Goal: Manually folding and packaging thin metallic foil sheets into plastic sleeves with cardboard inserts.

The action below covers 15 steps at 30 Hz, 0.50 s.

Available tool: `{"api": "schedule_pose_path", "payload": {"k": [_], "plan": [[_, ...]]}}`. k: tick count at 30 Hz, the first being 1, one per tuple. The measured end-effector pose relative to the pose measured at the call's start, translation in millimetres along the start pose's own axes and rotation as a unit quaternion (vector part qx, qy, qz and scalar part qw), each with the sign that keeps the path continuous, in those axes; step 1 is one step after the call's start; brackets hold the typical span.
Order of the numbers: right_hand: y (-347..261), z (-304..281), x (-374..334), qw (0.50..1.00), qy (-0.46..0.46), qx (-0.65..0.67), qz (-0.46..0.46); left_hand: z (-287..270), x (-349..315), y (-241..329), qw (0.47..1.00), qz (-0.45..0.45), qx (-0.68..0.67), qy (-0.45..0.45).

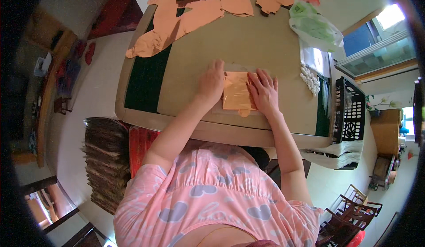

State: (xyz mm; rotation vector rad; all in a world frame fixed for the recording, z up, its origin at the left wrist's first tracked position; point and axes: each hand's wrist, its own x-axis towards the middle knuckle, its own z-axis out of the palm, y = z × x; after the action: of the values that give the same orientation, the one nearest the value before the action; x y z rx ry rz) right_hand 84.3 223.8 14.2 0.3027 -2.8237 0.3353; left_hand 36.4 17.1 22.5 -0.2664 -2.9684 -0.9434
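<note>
A shiny orange foil square [238, 91] lies on the table in front of me, with a small rounded orange piece [244, 113] sticking out at its near edge. Beneath it is a pale flat sheet [219, 110]. My left hand [212, 82] is closed at the square's left edge, its fingers bent together; whatever they pinch is hidden. On the square's right edge my right hand [264, 89] rests flat, fingers stretched out and pressing down.
Orange cut-out pieces [199, 19] lie along the table's far edge. At the right are a green-and-white plastic bag [315, 27], a heap of small white pieces [310, 79] and a black crate [352, 109]. Stacked brown sheets [106, 158] stand left of me, below the table edge.
</note>
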Motion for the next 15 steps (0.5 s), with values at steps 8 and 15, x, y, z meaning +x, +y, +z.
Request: {"api": "schedule_pose_path", "payload": {"k": [8, 15], "plan": [[-1, -1, 0, 1.000, -0.013, 0.012, 0.008, 30, -31, 5, 0.973, 0.214, 0.084, -0.005], [-11, -20, 17, 0.998, -0.043, -0.020, -0.043, 20, -30, 6, 0.969, 0.193, 0.147, -0.055]]}}
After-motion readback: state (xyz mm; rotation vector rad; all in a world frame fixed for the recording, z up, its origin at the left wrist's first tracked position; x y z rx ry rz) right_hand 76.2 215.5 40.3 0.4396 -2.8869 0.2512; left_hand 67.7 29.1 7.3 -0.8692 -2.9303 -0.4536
